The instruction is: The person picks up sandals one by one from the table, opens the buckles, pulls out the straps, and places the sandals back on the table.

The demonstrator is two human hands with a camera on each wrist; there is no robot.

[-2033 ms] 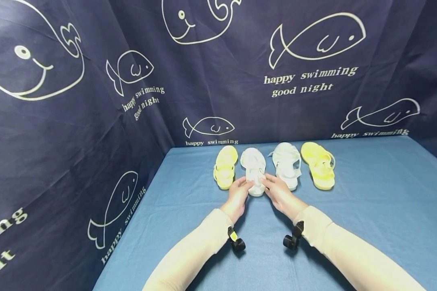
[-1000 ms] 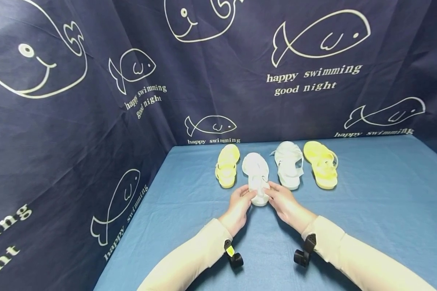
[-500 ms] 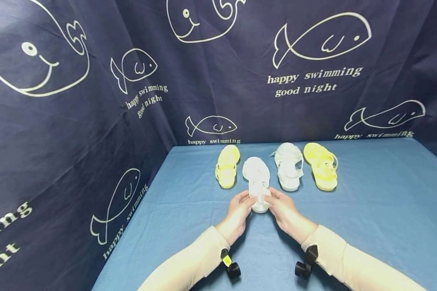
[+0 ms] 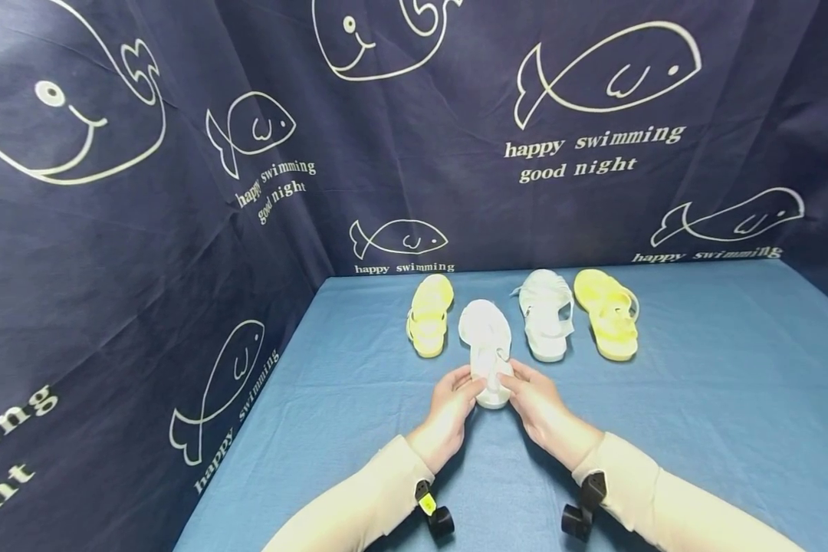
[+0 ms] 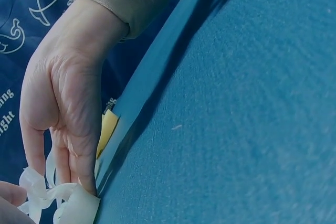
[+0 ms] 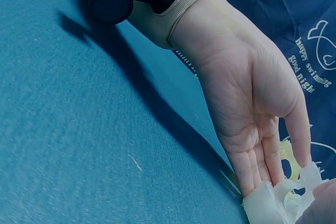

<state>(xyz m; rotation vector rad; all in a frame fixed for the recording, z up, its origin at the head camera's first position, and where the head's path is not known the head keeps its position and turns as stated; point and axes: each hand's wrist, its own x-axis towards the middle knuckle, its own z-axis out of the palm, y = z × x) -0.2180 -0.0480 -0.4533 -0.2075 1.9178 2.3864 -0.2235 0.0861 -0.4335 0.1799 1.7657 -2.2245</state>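
Observation:
A white sandal [image 4: 485, 326] lies lengthwise in front of me, its near end between my two hands. My left hand [image 4: 448, 414] grips its left edge, thumb on top and fingers along the side. From the other side my right hand [image 4: 545, 410] pinches it the same way. Both wrist views show the white straps [image 5: 79, 205] between thumb and fingers, with the sole's pale end [image 6: 262, 205] by the right fingertips. Left of it is a yellow sandal [image 4: 430, 316]. To its right stand a second white sandal [image 4: 547, 314] and a second yellow one [image 4: 607, 314].
Blue cloth [image 4: 731, 399] covers the table. A dark blue curtain [image 4: 414, 169] with white fish prints rises along the back and left edges. Small black cameras [image 4: 441, 523] hang under both wrists.
Both hands have drawn the white sandal toward me, out of line with the other sandals. In the last half second it has barely shifted. The other sandals stay put.

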